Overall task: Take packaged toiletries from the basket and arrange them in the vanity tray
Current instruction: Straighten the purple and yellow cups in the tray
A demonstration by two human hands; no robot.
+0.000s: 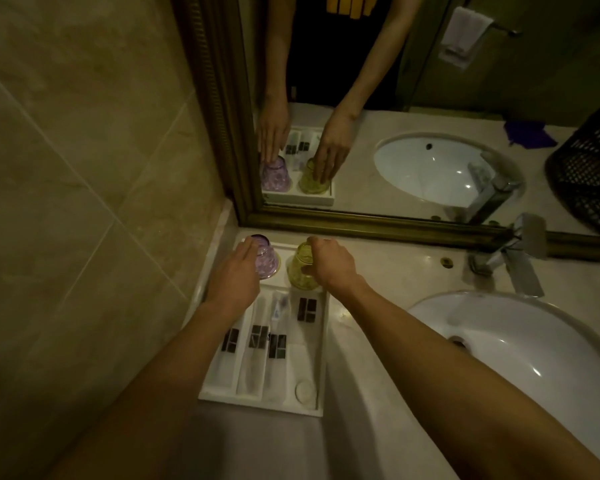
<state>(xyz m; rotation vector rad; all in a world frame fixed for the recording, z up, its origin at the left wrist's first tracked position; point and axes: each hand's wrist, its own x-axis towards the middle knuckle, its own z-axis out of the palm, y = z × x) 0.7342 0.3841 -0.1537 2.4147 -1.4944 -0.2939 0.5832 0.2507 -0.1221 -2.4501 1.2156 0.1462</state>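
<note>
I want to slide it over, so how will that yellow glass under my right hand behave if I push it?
The yellow glass looks rigid and probably fragile. Standing upside down, wide rim on the tray, it seems unlikely to tip. Its smooth surface may feel slippery under the right hand.

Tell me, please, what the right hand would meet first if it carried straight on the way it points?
The right hand already touches the yellow glass; beyond that, probably the mirror frame, though depth is unclear.

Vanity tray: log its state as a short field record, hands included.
tray: white vanity tray on the counter, against the wall below the mirror
far end: purple glass and yellow glass, both upside down
left hand: grip on purple glass
right hand: grip on yellow glass
near slots: packaged toiletries lying lengthwise, round white item at the corner
beside: sink
</note>
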